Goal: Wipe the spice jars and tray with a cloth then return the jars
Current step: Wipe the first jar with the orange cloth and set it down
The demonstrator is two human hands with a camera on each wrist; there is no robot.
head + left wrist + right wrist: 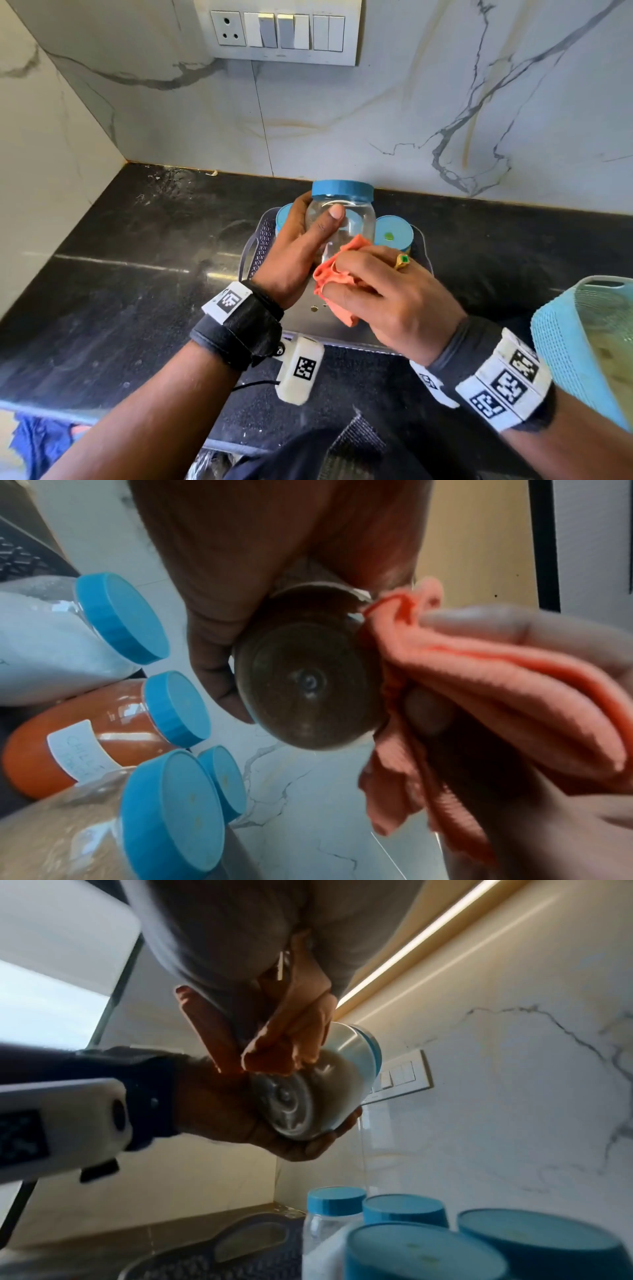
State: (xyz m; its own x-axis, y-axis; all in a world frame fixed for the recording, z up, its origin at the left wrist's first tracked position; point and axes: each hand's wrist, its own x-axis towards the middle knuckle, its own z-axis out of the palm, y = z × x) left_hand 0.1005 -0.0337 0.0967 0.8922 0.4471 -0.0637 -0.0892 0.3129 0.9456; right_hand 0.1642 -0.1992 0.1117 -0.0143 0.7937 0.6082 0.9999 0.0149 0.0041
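My left hand [301, 240] grips a clear empty jar [356, 219] with a blue lid, held above the grey tray [255, 246]. My right hand [376, 291] holds a bunched orange cloth [334, 277] against the jar's lower side. The left wrist view shows the jar's round base [308, 685] with the cloth [479, 685] pressed beside it. In the right wrist view the jar [325, 1085] sits tilted in the left hand [240, 1110], cloth [291, 1031] on top. Several blue-lidded jars stand in the tray: one chilli-orange [85, 737], one white [41, 647].
A light blue basket [582, 342] stands at the right edge of the black counter [120, 274]. The marble wall with a switch panel [277, 31] rises behind the tray. Another wall closes off the left side.
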